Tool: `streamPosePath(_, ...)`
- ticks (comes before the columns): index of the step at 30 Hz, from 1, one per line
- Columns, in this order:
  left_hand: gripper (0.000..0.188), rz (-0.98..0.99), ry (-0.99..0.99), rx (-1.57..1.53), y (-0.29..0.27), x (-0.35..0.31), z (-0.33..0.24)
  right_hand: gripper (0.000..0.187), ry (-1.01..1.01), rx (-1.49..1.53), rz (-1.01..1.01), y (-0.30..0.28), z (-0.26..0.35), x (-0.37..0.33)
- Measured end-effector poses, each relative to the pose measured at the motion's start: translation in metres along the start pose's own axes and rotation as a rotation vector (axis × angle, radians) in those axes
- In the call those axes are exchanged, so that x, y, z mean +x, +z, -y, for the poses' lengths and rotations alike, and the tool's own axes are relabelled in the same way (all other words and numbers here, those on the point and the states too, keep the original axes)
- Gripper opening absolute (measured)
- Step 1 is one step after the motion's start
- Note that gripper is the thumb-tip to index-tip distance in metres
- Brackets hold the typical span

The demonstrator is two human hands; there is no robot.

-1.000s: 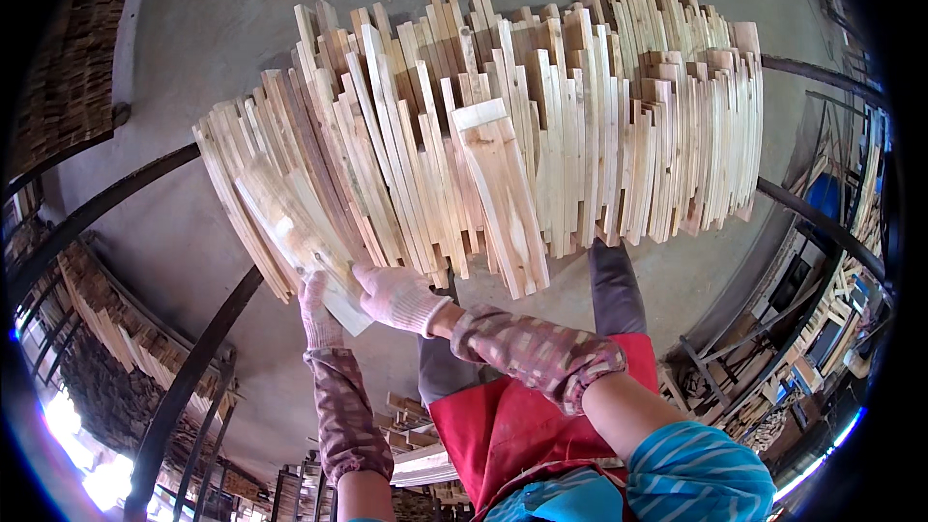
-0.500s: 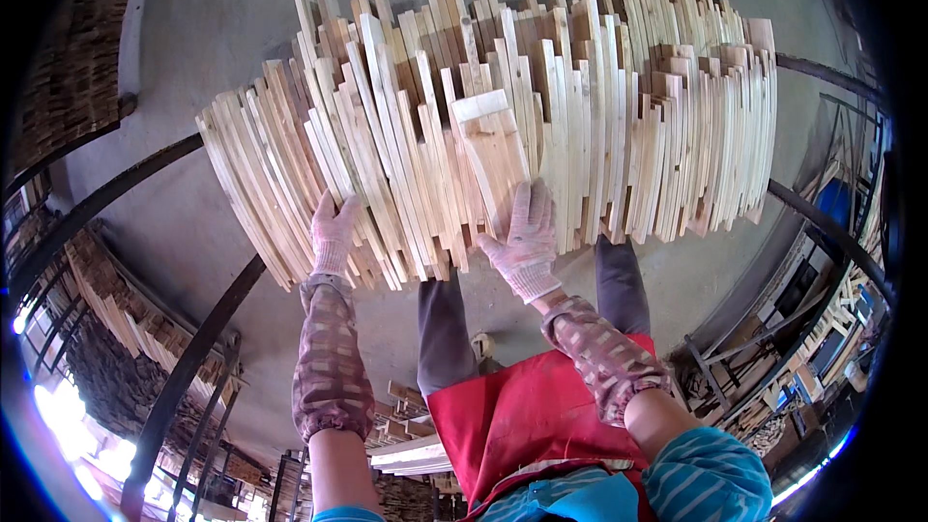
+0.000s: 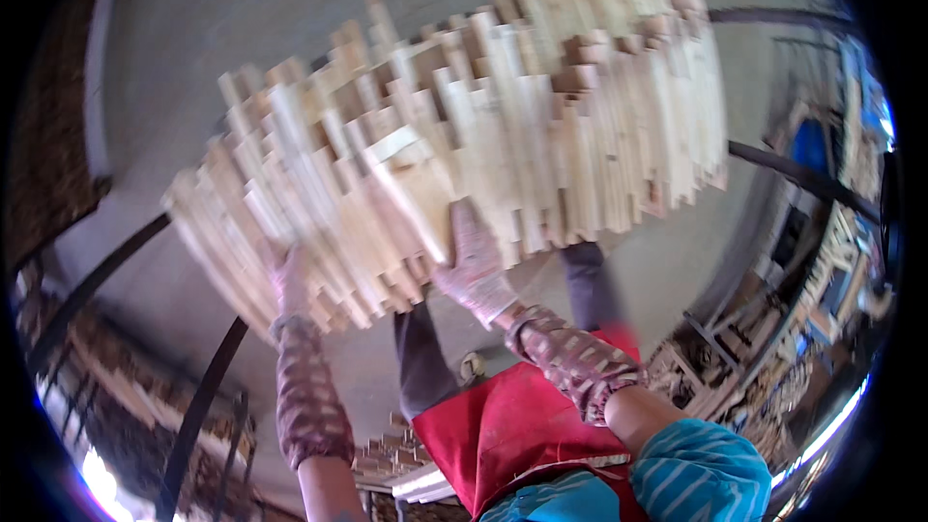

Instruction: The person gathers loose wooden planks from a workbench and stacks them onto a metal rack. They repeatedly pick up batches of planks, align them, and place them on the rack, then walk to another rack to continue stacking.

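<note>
My right hand (image 3: 474, 261), in a pale work glove, grips the near end of a short, wide wooden board (image 3: 418, 184), thumb along one edge and fingers along the other. The board lies slanted on a broad row of pale wooden strips (image 3: 570, 155) of uneven lengths. Farther left, my left hand (image 3: 285, 278), also gloved, touches the near part of the strips. Motion smears its fingers, so their grip does not show. Patterned sleeve covers reach up both forearms.
Dark metal bars (image 3: 807, 174) run out on both sides of the row. My legs and red apron (image 3: 522, 425) are close below it. More wood is stacked along the left side, and wood pieces with a blue object (image 3: 810, 143) lie at the right.
The whole view has swung, so the row sits tilted and farther left. Both hands shift left with it; the right hand stays at the wide board's near end.
</note>
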State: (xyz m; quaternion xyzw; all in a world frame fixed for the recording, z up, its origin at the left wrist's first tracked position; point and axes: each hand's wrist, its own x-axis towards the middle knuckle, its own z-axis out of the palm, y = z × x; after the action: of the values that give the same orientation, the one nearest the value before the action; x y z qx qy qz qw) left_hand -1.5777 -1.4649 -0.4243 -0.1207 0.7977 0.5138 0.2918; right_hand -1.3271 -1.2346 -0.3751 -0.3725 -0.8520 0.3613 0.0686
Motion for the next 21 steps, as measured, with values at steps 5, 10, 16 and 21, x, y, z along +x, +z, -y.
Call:
streamPosePath(5, 0.087, -0.201, 0.071, -0.027, -0.028, 0.032, 0.026, 0.105, 0.195, 0.115, 0.130, -0.069, -0.006, 0.023)
streamPosePath(10, 0.084, -0.392, 0.170, 0.637, 0.048, -0.006, -0.042, 0.099, 0.274, 0.016, -0.155, -0.156, -0.106, 0.021)
streamPosePath(16, 0.083, -0.338, 0.518, 0.781, 0.133, -0.043, -0.077, 0.091, 0.269, -0.211, -0.267, -0.248, -0.202, 0.054)
streamPosePath(21, 0.087, 0.004, 0.552, 0.672, 0.325, -0.134, -0.137, 0.092, 0.641, -0.273, -0.167, -0.273, -0.280, 0.094)
